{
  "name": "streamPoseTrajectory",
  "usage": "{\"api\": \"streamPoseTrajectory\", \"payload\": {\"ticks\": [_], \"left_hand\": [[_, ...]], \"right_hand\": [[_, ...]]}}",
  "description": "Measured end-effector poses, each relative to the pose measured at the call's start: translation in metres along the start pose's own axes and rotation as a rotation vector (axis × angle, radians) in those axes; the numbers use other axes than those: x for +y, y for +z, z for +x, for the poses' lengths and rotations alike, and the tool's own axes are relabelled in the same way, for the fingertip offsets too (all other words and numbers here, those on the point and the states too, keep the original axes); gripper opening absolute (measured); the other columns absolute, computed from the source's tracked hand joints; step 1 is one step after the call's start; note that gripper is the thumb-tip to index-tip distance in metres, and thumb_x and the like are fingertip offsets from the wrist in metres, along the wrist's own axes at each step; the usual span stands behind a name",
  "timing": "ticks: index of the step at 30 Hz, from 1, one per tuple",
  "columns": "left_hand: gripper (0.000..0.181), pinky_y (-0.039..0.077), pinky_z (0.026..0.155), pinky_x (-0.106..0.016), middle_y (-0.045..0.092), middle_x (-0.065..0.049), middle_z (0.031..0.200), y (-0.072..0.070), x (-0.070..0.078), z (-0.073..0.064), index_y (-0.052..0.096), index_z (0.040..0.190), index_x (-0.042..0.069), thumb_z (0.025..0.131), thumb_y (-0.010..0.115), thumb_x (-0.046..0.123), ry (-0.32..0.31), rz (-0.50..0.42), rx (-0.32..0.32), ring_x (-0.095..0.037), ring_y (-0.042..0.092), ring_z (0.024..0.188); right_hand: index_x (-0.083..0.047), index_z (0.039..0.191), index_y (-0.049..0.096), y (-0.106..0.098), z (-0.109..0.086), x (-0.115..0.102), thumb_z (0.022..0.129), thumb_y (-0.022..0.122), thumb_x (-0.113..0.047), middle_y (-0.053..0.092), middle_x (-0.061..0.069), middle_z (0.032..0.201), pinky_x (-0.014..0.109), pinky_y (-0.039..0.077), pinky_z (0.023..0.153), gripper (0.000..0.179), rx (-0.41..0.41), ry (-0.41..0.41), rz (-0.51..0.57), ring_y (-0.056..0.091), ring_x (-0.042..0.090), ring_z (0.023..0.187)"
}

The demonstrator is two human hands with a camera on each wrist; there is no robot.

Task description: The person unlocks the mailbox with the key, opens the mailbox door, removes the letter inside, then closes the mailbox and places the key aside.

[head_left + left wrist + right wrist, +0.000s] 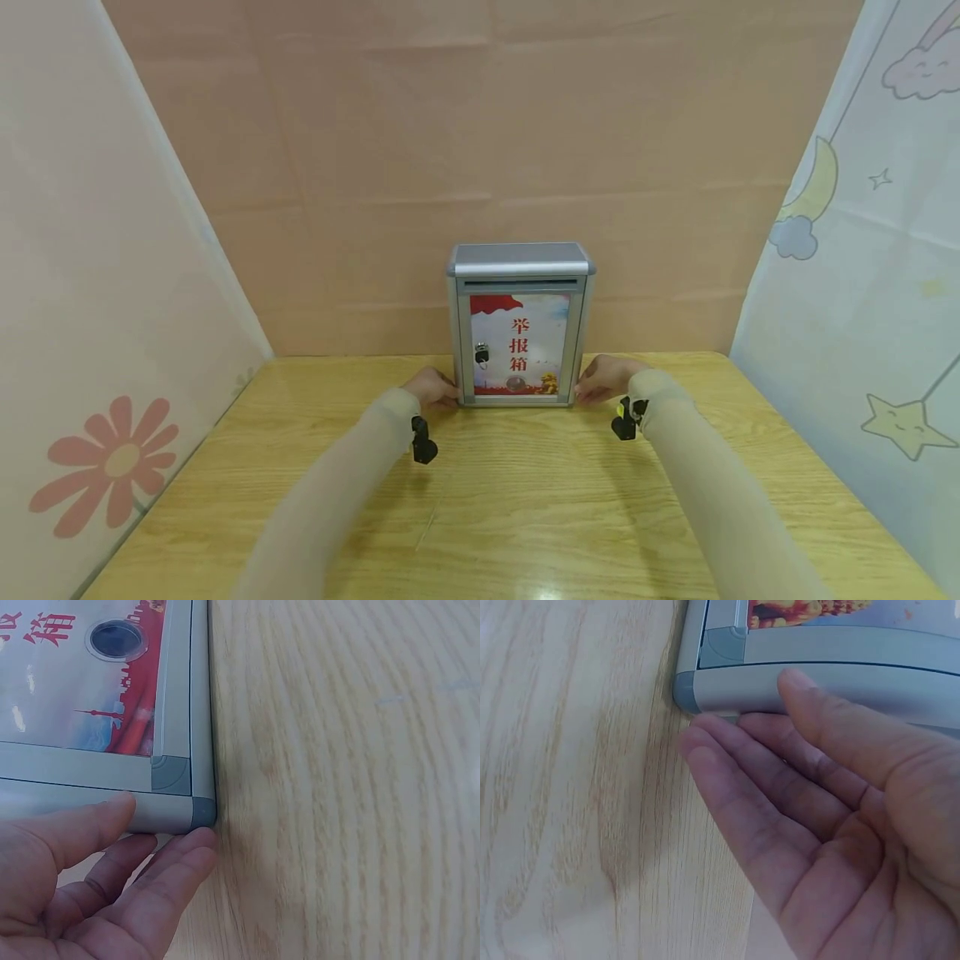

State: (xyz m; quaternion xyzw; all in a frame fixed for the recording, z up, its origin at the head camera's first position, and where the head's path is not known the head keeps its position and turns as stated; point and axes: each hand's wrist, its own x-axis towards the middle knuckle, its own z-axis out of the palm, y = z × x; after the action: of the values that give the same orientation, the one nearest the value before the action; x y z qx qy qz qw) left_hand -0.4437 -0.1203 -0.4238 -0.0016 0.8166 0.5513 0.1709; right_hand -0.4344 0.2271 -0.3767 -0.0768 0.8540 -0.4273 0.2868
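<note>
A grey metal report box (pixel 517 333) stands upright at the back of the table. Its front has a slot near the top, a picture panel with red characters and a lock with a key (pixel 482 354) hanging in it. My left hand (pixel 433 387) touches the box's lower left side, thumb and relaxed fingers against the bottom corner (pixel 202 813). At the lower right side, my right hand (pixel 606 377) rests its thumb and fairly straight fingers by the other bottom corner (pixel 685 691). Neither hand wraps round the box.
The box stands on a wooden table (pixel 517 500) close to a plain peach cloth backdrop (pixel 480 125). Printed cloth walls rise on the left (pixel 112 250) and right (pixel 862 317).
</note>
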Motion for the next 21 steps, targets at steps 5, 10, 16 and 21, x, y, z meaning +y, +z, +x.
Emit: {"api": "streamPoseTrajectory", "payload": {"ticks": [5,10,16,21], "left_hand": [[0.032,0.05,0.098,-0.046,0.06,-0.032,0.114,0.007,0.021,-0.035,0.05,0.12,-0.019,0.092,0.058,-0.004,-0.011,0.01,0.018,-0.041,0.062,0.107],[0.031,0.049,0.1,-0.046,0.061,-0.03,0.115,0.005,0.021,-0.034,0.052,0.119,-0.018,0.093,0.058,-0.004,-0.006,0.007,0.002,-0.041,0.061,0.109],[0.03,0.053,0.094,-0.045,0.065,-0.028,0.11,0.001,0.016,-0.026,0.057,0.115,-0.018,0.091,0.062,-0.001,0.014,0.032,-0.015,-0.039,0.065,0.104],[0.03,0.052,0.095,-0.044,0.065,-0.026,0.111,0.0,0.017,-0.029,0.058,0.116,-0.015,0.091,0.063,0.001,-0.001,0.044,-0.006,-0.038,0.064,0.105]], "right_hand": [[0.015,0.114,0.058,0.0,-0.002,-0.001,0.098,0.056,-0.007,0.068,0.023,0.107,0.043,0.051,0.097,0.028,0.006,-0.002,-0.003,0.068,0.026,0.097],[0.014,0.112,0.059,-0.003,0.005,0.006,0.096,0.058,-0.007,0.071,0.018,0.1,0.04,0.054,0.092,0.027,0.007,-0.006,0.025,0.069,0.021,0.09],[0.016,0.115,0.058,-0.003,0.008,0.011,0.096,0.059,-0.007,0.072,0.017,0.098,0.037,0.056,0.09,0.029,0.002,-0.014,0.05,0.069,0.019,0.087],[0.017,0.114,0.057,0.0,0.007,0.011,0.096,0.058,-0.005,0.071,0.022,0.101,0.038,0.055,0.091,0.03,0.008,-0.024,0.062,0.07,0.021,0.088]]}}
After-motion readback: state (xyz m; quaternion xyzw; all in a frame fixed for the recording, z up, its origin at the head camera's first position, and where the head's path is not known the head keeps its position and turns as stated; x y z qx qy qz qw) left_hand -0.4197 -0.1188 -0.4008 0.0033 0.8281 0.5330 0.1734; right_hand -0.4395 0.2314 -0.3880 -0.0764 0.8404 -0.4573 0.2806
